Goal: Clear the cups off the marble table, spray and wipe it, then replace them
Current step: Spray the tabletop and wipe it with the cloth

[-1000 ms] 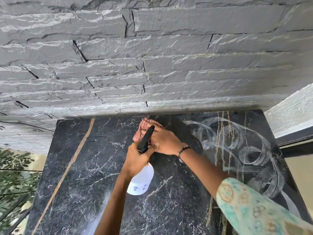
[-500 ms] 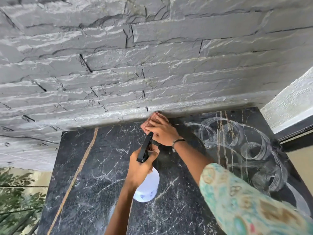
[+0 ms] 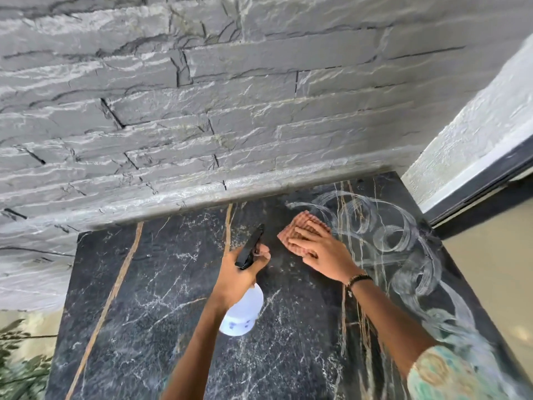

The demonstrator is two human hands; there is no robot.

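A black marble table (image 3: 138, 298) with gold and white veins fills the lower view. My left hand (image 3: 239, 275) grips a white spray bottle (image 3: 243, 316) by its black trigger head, held above the table's middle. My right hand (image 3: 320, 252) lies flat on a pinkish-orange ribbed cloth (image 3: 300, 229) pressed to the marble near the back edge. White curling wipe streaks (image 3: 386, 229) cover the table's right side. No cups are in view.
A rough grey stone wall (image 3: 230, 111) rises directly behind the table. A white textured wall and dark frame (image 3: 473, 157) stand at the right. Green foliage (image 3: 20, 368) shows beyond the table's left edge, and beige floor (image 3: 496, 278) lies to the right.
My right hand and the cloth slid from the back middle of the table toward the right and a little nearer. The left hand kept holding the spray bottle over the middle.
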